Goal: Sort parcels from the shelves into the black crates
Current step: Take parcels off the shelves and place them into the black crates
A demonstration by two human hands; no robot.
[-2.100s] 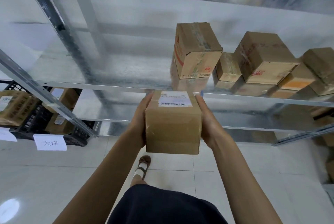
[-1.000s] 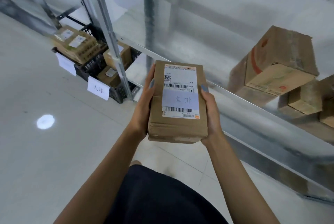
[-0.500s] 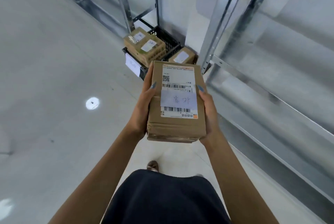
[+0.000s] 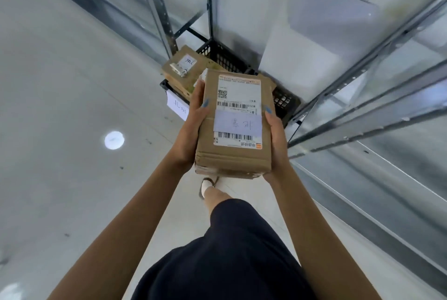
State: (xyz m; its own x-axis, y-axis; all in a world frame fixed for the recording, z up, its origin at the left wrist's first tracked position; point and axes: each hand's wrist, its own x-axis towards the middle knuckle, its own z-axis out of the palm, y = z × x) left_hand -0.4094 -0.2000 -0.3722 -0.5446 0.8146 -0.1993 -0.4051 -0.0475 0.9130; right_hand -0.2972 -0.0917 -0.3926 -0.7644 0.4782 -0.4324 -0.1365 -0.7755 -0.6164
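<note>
One spot of reflected light (image 4: 114, 140) lies on the pale floor (image 4: 60, 106) at the left. Beyond it, one white paper tag (image 4: 177, 108) with handwriting hangs on the front of one black crate (image 4: 222, 56), which stands on the floor at the foot of the shelf posts. One brown box (image 4: 180, 72) with a white sticker lies in the crate; whatever else is in it is hidden behind the held parcel. Two hands hold one parcel (image 4: 232, 157) in the air, in front of the crate and above the floor. The left hand (image 4: 191, 135) grips its left side, thumb laid on the top face and the other fingers out of sight underneath. The parcel is a flat, oblong brown cardboard box, its near end creased. It carries one white shipping label (image 4: 238, 96) with a square code and two barcodes, and one pale slip (image 4: 238, 124) with handwritten characters lies across the label. The right hand (image 4: 277, 142) grips the right side in the same way, thumb tip on top. One foot (image 4: 208, 184) shows below the parcel. At the right, the metal rails of the shelves (image 4: 362, 116) run slantwise.
</note>
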